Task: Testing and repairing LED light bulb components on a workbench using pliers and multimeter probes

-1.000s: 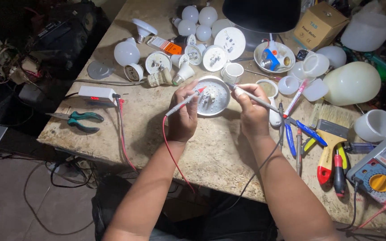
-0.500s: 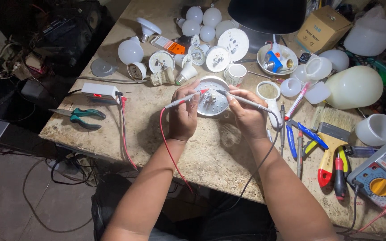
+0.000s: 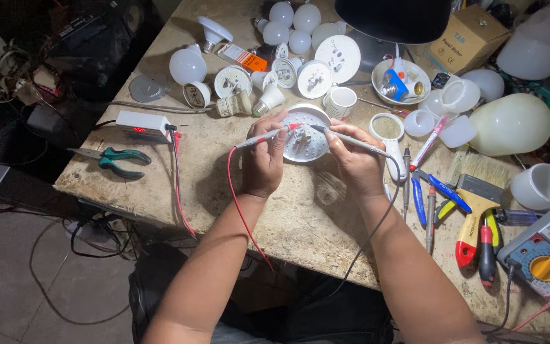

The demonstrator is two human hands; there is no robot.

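Observation:
My left hand (image 3: 264, 159) grips a red-tipped test probe (image 3: 268, 135) with a red lead trailing down off the bench. My right hand (image 3: 356, 164) grips a second, black-leaded probe (image 3: 351, 139). Both probe tips meet over a round white LED lamp board (image 3: 305, 141) that lies on the worn wooden bench (image 3: 300, 216) between my hands. The left thumb rests against the board's rim.
Several white bulbs and lamp parts (image 3: 294, 32) crowd the far bench. Green-handled pliers (image 3: 117, 159) and a small white box (image 3: 141, 124) lie left. Pens, a brush (image 3: 475, 197), red-yellow cutters and a multimeter (image 3: 545, 255) sit right. A dark lamp shade (image 3: 393, 19) hangs overhead.
My right hand has moved left, bringing its probe tip onto the lamp board beside the left probe. The left hand has stayed nearly still.

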